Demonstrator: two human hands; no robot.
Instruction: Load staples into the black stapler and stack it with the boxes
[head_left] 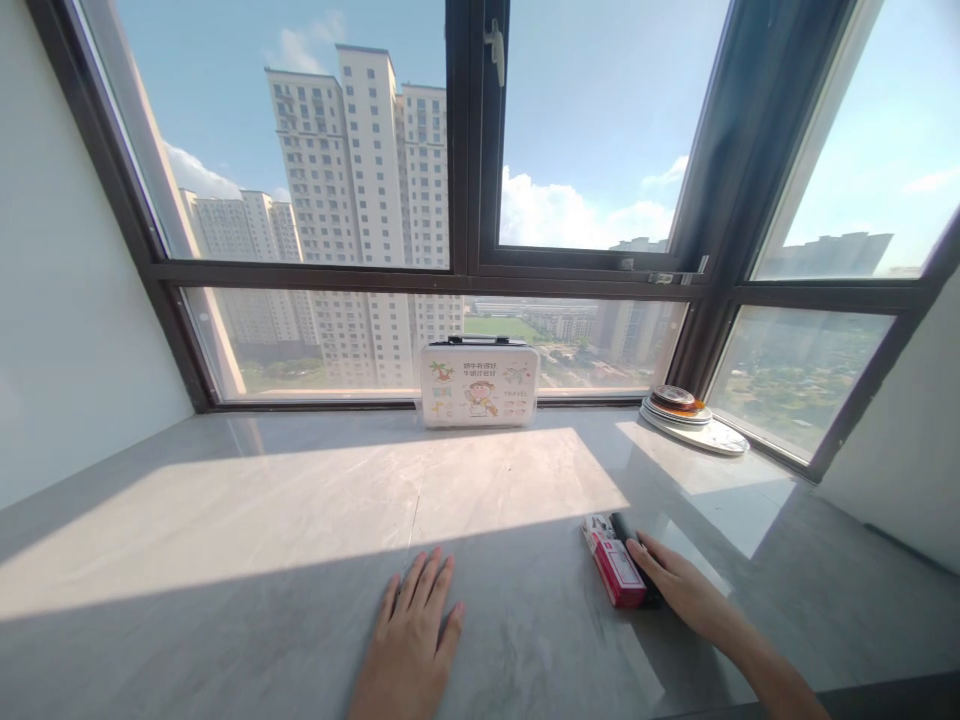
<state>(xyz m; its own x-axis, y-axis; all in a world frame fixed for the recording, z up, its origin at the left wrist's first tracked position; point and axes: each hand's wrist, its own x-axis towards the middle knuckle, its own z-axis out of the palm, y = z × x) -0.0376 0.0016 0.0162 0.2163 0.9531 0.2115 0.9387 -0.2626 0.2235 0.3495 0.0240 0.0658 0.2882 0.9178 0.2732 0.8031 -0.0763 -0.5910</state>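
Head camera: nearest, the left hand (pixel 409 630) is lying palm down on the grey marbled sill (pixel 247 540), open, its fingers spreading loosely, the bottom edge cutting off its wrist. On the near right, the right hand (pixel 671 575) is resting against a black rod-like object (pixel 622 527); its own back is hiding some of its fingers and part of that object, so I cannot tell whether it is gripping or merely touching. The forearm is running out of view at the bottom.

Just left of the black object, a small box (pixel 619 575) is lying lengthwise on the sill, showing deep pink-red and white, its printing too small to be read. Farther off, a stack of round plates (pixel 690 422) is sitting in the far right corner, the lower ones mostly covered. At far centre, a white case (pixel 480 388) is standing upright before the window, displaying cartoon prints, "TRAVEL" and a dark top handle.
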